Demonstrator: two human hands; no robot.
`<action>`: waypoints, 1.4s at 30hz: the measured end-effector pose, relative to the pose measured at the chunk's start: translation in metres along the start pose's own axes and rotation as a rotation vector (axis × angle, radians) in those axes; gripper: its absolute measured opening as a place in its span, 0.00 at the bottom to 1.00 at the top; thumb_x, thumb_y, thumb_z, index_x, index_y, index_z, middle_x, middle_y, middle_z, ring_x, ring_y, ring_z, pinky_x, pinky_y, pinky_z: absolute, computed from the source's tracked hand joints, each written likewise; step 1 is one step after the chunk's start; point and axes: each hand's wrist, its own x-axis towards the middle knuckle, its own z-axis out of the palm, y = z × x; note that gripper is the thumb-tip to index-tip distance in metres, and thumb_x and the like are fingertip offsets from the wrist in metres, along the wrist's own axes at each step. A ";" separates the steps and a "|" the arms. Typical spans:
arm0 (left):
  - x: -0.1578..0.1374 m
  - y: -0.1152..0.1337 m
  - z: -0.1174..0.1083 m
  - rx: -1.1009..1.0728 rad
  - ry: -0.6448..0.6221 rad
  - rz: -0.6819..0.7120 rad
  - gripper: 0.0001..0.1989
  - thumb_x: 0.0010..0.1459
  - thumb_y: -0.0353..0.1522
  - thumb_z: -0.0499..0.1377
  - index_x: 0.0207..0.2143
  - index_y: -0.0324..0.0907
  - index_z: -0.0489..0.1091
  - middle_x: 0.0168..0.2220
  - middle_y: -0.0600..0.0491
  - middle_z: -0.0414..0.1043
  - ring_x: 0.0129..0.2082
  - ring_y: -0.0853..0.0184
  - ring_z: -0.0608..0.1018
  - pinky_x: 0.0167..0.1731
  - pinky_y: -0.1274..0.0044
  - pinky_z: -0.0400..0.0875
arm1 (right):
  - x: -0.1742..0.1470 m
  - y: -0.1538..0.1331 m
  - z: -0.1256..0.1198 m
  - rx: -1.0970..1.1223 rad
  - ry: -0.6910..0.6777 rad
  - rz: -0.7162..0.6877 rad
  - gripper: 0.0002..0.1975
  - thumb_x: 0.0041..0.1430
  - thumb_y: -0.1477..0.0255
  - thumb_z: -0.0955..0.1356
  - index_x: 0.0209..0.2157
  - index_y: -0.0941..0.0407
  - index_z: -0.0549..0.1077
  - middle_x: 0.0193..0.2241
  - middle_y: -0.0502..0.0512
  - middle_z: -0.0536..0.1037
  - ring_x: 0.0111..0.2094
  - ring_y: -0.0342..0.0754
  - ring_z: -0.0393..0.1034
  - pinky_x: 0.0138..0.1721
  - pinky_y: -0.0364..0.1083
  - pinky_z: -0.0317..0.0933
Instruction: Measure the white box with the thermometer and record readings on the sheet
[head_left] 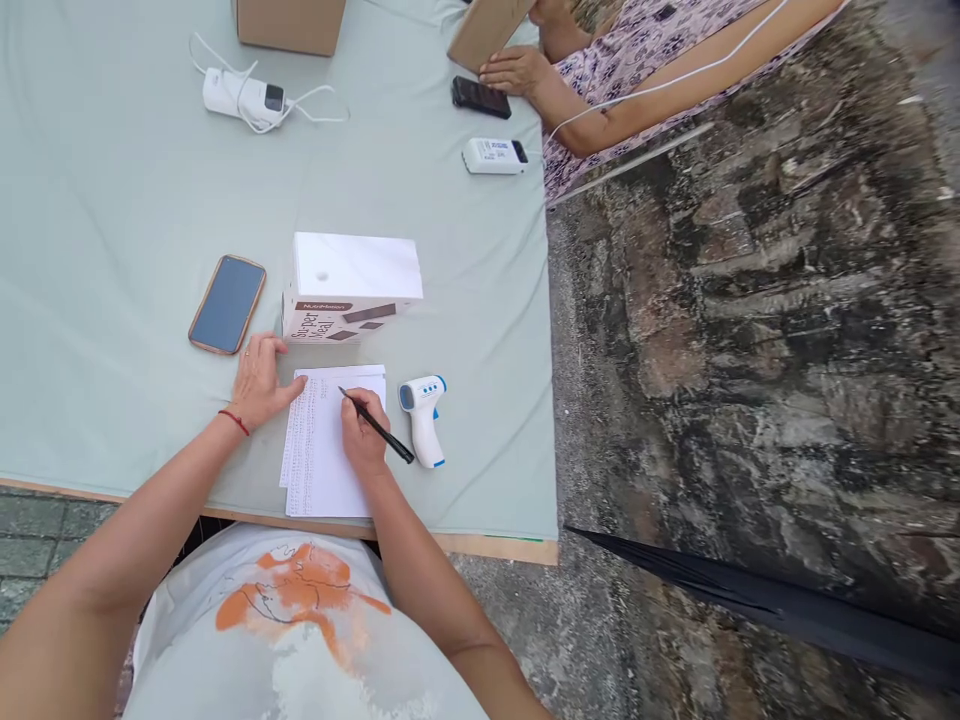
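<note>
Sheets of paper (341, 470) lie in a small stack near the table's front edge, with rows of writing down their left side. My right hand (364, 435) rests on the top sheet, fingers closed round a black pen (379, 425) whose tip points at the upper part of the page. My left hand (262, 382) is open, its thumb on the paper's left edge and its fingers stretched toward the box. Just behind the paper stands a white and brown box (356, 268). An infrared thermometer (425, 420) lies right of my right hand. A phone (227, 304) lies beyond my left hand.
A pale green cloth covers the table (487, 300). At the back are a white power bank (244, 98) with a cable and a cardboard box (290, 25). Across the right corner, another person's hand (514, 70) touches a brown board near a black phone (481, 97) and a white device (495, 156).
</note>
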 end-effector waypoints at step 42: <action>0.036 -0.013 -0.005 -0.004 0.017 -0.054 0.39 0.65 0.57 0.44 0.64 0.37 0.60 0.41 0.45 0.77 0.39 0.58 0.78 0.41 0.70 0.69 | 0.030 -0.053 -0.008 0.617 -0.203 0.448 0.16 0.50 0.56 0.70 0.31 0.54 0.71 0.21 0.47 0.69 0.23 0.43 0.60 0.26 0.44 0.57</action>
